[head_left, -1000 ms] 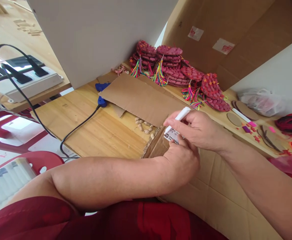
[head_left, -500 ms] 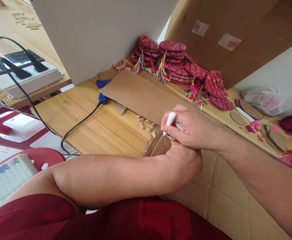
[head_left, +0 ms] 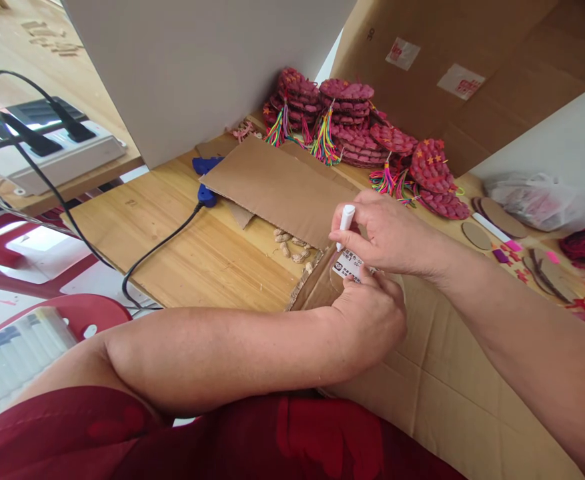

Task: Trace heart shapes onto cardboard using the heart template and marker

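My right hand [head_left: 372, 230] pinches a white marker [head_left: 345, 223], its lower end down near a white printed label [head_left: 347, 265]. The label lies on brown cardboard [head_left: 317, 279], with a curved edge or line showing beside it; whether that belongs to a separate round piece, I cannot tell. My left hand [head_left: 372, 303] rests on the cardboard just below the label. Its fingers are apart and press down, with two fingertips touching the label's lower edge. Part of the label is hidden under that hand.
A loose cardboard sheet [head_left: 272, 183] lies ahead, near peanuts [head_left: 289, 247] and a blue glue gun [head_left: 206, 193] with a black cord. Stacked pink tasselled ornaments [head_left: 352, 127] stand behind. Cardboard discs [head_left: 477, 235] and a second marker [head_left: 495, 230] lie right. A power strip [head_left: 57, 157] sits left.
My right hand has moved slightly up and away with the marker, uncovering more of the label. Fingertips of my left hand now show at the label's edge.
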A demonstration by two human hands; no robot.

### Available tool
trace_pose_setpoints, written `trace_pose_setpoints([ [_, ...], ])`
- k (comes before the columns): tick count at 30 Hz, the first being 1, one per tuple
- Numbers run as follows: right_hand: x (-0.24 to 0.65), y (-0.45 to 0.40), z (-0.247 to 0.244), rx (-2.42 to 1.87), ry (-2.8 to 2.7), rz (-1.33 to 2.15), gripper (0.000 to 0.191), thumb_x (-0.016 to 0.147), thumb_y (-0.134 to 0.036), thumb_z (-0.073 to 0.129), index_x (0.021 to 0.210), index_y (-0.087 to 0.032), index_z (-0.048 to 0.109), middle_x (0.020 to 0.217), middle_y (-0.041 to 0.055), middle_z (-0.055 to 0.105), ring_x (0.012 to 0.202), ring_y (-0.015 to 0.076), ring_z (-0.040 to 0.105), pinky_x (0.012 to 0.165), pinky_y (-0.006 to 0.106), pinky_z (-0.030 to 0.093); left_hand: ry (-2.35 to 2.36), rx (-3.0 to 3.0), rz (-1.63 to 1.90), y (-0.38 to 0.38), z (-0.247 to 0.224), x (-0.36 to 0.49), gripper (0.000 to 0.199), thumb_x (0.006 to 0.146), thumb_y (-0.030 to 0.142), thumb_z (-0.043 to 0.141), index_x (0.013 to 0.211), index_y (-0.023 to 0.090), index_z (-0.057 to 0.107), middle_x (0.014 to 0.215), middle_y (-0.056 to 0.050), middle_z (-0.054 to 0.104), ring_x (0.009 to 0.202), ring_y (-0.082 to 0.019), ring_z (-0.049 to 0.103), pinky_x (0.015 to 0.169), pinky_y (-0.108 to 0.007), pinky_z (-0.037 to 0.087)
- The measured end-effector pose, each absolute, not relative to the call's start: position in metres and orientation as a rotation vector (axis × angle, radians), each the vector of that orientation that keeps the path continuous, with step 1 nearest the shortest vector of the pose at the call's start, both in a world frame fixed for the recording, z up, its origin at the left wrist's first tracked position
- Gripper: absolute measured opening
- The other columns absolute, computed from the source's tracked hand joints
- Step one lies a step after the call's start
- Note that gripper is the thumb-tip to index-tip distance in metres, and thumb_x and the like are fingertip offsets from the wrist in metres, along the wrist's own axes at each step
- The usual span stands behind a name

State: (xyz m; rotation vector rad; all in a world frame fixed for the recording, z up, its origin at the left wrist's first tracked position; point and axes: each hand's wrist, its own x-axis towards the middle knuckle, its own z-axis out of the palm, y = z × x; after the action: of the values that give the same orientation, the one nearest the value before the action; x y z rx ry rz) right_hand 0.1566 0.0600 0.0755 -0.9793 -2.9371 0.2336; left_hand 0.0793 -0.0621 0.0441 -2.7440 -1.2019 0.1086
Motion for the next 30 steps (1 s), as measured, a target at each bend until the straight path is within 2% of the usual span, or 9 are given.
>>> trace_pose_setpoints([
  [3, 0.153, 0.052, 0.078, -0.958, -2.924, 0.342, 0.023, 0.096, -0.039, 0.058, 0.084, -0.022, 0.068, 0.083, 0.0056, 0.071, 0.093, 0.0246, 0.059, 0.082, 0.036, 0.041, -1.126, -2.764, 0.12, -0.061, 0.044, 0.079, 0.046, 0.096, 0.003, 0.045, 0.136, 0.006, 0.069, 0.133, -0.026, 0.069, 0.101, -0.031, 0.076, 0.065, -0.032, 0.06],
  [8, 0.144, 0.04, 0.081, -0.901, -2.964, 0.448, 0.022, 0.096, -0.037, 0.058, 0.084, -0.021, 0.068, 0.083, 0.0054, 0.073, 0.091, 0.0237, 0.06, 0.082, 0.036, 0.04, -1.027, -2.742, 0.128, -0.06, 0.042, 0.079, 0.048, 0.093, 0.001, 0.047, 0.133, 0.009, 0.072, 0.135, -0.022, 0.07, 0.118, -0.033, 0.071, 0.086, -0.041, 0.063],
  [12, 0.151, 0.051, 0.079, -0.97, -2.937, 0.433, 0.025, 0.096, -0.04, 0.057, 0.084, -0.022, 0.07, 0.085, 0.0066, 0.072, 0.095, 0.0252, 0.061, 0.084, 0.037, 0.041, -1.105, -2.748, 0.119, -0.061, 0.042, 0.078, 0.047, 0.097, 0.003, 0.043, 0.138, 0.005, 0.067, 0.136, -0.027, 0.068, 0.107, -0.034, 0.076, 0.071, -0.036, 0.062],
  [14, 0.156, 0.059, 0.078, -1.029, -2.904, 0.407, 0.026, 0.096, -0.042, 0.057, 0.084, -0.023, 0.07, 0.083, 0.0065, 0.071, 0.095, 0.0256, 0.061, 0.083, 0.037, 0.042, -1.141, -2.75, 0.107, -0.061, 0.042, 0.078, 0.048, 0.099, 0.004, 0.041, 0.141, 0.005, 0.065, 0.139, -0.029, 0.065, 0.108, -0.036, 0.076, 0.065, -0.033, 0.061],
  [20, 0.163, 0.068, 0.085, -1.179, -2.871, 0.338, 0.02, 0.093, -0.036, 0.06, 0.083, -0.022, 0.069, 0.085, 0.0063, 0.071, 0.091, 0.0245, 0.06, 0.079, 0.036, 0.042, -1.134, -2.77, 0.096, -0.059, 0.038, 0.08, 0.051, 0.099, 0.002, 0.039, 0.146, 0.0, 0.059, 0.145, -0.031, 0.06, 0.126, -0.043, 0.068, 0.064, -0.034, 0.064],
  [26, 0.164, 0.065, 0.082, -1.133, -2.816, 0.38, 0.02, 0.093, -0.036, 0.06, 0.084, -0.022, 0.069, 0.083, 0.0056, 0.072, 0.091, 0.0237, 0.062, 0.081, 0.035, 0.043, -1.186, -2.728, 0.048, -0.06, 0.034, 0.082, 0.048, 0.099, 0.003, 0.043, 0.142, 0.002, 0.064, 0.141, -0.029, 0.064, 0.125, -0.042, 0.069, 0.061, -0.031, 0.065],
  [30, 0.166, 0.063, 0.077, -1.085, -2.774, 0.439, 0.021, 0.094, -0.038, 0.059, 0.084, -0.022, 0.069, 0.083, 0.0046, 0.072, 0.091, 0.0228, 0.062, 0.081, 0.034, 0.044, -1.167, -2.703, 0.042, -0.061, 0.031, 0.082, 0.047, 0.099, 0.005, 0.044, 0.142, 0.004, 0.064, 0.14, -0.029, 0.065, 0.124, -0.044, 0.069, 0.062, -0.034, 0.066],
])
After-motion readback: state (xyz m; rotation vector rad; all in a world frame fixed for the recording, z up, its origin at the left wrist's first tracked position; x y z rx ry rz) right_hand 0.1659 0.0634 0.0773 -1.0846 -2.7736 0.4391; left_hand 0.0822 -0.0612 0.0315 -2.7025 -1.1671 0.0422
